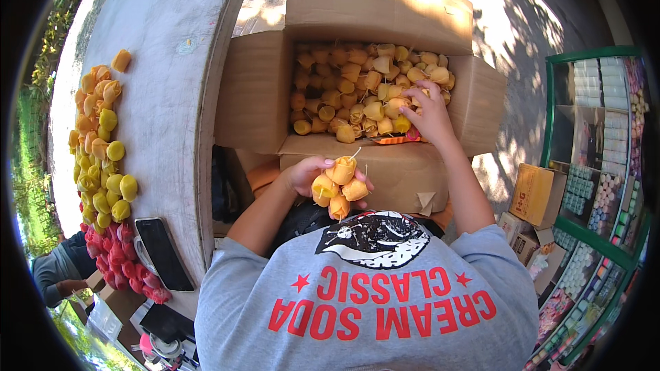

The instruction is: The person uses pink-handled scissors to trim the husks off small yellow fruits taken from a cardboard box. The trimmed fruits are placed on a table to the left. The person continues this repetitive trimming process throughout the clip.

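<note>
My left hand [311,174] is closed around a small cluster of yellow-orange rose-shaped candles [340,170], held in front of my shirt. White wicks stick out of some of them. A large open cardboard box [378,10] stands before me, filled with many similar candles [349,89] in yellow and orange. Over the box's right side my right hand [432,115] reaches in, its fingers bent round a yellow candle among the others. Just below that hand, by the near wall, lies a slim orange object [395,140], partly covered; its kind is unclear.
On the left, a pale table [172,34] bears rows of orange and yellow candles [103,158], red ones [120,261] and a black phone [163,253]. Green-framed shelves [584,192] with packed goods and a small carton [537,194] stand right. Another person [58,271] is at far left.
</note>
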Demonstrator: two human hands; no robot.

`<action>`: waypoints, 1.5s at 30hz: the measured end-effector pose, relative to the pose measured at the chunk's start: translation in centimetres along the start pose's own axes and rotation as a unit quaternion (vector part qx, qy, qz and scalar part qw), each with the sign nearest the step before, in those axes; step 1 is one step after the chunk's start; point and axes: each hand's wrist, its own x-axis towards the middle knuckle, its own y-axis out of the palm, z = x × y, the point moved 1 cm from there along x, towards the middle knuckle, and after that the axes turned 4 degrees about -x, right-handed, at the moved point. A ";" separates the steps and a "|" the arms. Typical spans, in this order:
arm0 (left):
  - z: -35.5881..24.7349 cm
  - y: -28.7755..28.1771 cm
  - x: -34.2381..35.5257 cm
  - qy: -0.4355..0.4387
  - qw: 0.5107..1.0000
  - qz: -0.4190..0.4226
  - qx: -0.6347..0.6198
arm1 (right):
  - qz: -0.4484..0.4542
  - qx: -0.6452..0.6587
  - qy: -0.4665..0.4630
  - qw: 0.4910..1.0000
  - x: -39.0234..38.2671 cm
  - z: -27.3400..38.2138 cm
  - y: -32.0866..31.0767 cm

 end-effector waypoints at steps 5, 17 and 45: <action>0.2 -0.2 -0.3 -0.006 1.000 -0.008 0.003 | -0.033 -0.284 -0.029 0.958 -0.6 7.3 -1.4; 0.6 -0.3 -0.7 -0.006 0.999 -0.004 0.036 | 0.181 -0.135 -0.113 0.968 4.0 18.9 15.1; 0.5 -0.3 -0.4 0.013 1.000 0.010 -0.008 | -0.102 -0.091 -0.173 0.975 8.7 14.8 6.8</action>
